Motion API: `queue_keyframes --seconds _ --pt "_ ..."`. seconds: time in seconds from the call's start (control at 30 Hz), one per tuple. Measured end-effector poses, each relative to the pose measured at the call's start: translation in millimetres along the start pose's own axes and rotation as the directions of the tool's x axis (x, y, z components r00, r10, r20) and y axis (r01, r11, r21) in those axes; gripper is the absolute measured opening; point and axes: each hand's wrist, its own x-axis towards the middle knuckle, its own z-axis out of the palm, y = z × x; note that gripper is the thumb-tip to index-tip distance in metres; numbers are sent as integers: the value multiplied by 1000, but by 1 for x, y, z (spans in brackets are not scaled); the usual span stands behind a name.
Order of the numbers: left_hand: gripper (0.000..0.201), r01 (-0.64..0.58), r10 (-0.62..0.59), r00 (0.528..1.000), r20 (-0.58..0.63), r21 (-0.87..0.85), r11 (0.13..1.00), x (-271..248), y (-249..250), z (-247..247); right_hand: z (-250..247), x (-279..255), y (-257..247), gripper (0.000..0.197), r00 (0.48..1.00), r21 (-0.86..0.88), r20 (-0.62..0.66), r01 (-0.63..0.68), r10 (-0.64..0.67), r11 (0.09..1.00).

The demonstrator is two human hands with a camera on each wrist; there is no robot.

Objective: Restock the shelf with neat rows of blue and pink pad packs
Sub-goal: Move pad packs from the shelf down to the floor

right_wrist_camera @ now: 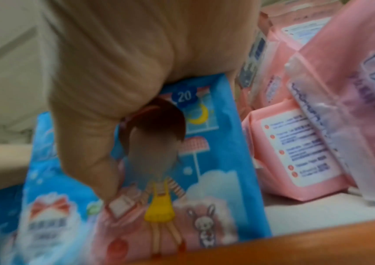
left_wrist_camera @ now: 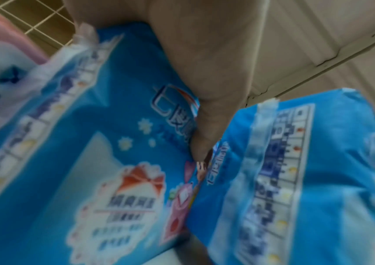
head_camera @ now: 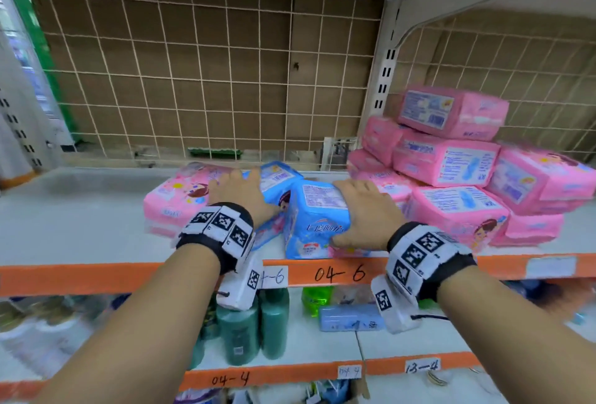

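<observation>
Two blue pad packs sit mid-shelf. My left hand (head_camera: 243,189) grips the rear blue pack (head_camera: 279,179), which leans beside a pink pack (head_camera: 179,199). In the left wrist view its thumb (left_wrist_camera: 207,123) is wedged between this blue pack (left_wrist_camera: 86,147) and the second one (left_wrist_camera: 313,179). My right hand (head_camera: 359,207) grips the front blue pack (head_camera: 314,221), which stands at the shelf edge. The right thumb (right_wrist_camera: 91,143) presses on this pack's printed face (right_wrist_camera: 211,161), and the fingers lie over its top. A loose pile of pink packs (head_camera: 451,161) fills the right side.
The grey shelf board (head_camera: 74,210) has an orange front lip (head_camera: 96,278) labelled 04-6. A wire mesh back (head_camera: 193,65) and a slotted upright post (head_camera: 383,78) close the rear. Green bottles (head_camera: 272,323) stand on the shelf below.
</observation>
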Motion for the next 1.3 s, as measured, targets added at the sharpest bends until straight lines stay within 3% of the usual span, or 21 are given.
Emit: queue_keyframes --seconds 0.13,0.33,0.43,0.57,0.67,0.73,0.83,0.9,0.97,1.07,1.13,1.3 --pt "87 13 -35 984 -172 -125 992 -25 -7 6 11 -9 -17 98 992 -119 -124 -18 3 993" --pt "93 28 -159 918 -363 -341 940 -91 2 8 30 -57 -20 92 937 1 -348 -22 21 1000" --pt "93 56 -252 879 -406 -436 898 -120 16 1 33 -84 -15 84 901 160 -433 88 -10 983" --pt "95 100 -365 827 -428 -528 844 -167 33 -2 23 -123 11 91 761 48 -607 320 -227 946" --pt "99 182 -441 826 -350 -575 798 -212 54 15 35 -163 35 94 736 76 -624 390 -261 918" --pt "98 265 -475 842 -256 -570 778 -243 70 40 59 -191 50 91 774 142 -578 406 -258 903" --pt "97 399 -504 859 -88 -500 769 -288 87 89 109 -234 68 84 889 257 -390 355 -240 899" --pt "96 466 -502 864 29 -421 778 -315 93 124 144 -262 77 85 970 344 -165 227 -179 911" --pt "96 490 -473 870 136 -330 807 -338 95 155 173 -287 85 86 996 398 43 54 -78 916" --pt "101 479 -379 843 382 -214 851 -372 94 209 218 -320 95 87 969 362 244 -132 43 923" --pt "106 481 -338 778 529 -155 863 -392 90 244 246 -337 99 83 934 310 340 -220 108 925" --pt "107 397 -266 660 703 -25 918 -440 80 334 329 -367 94 89 797 211 576 -357 179 910"
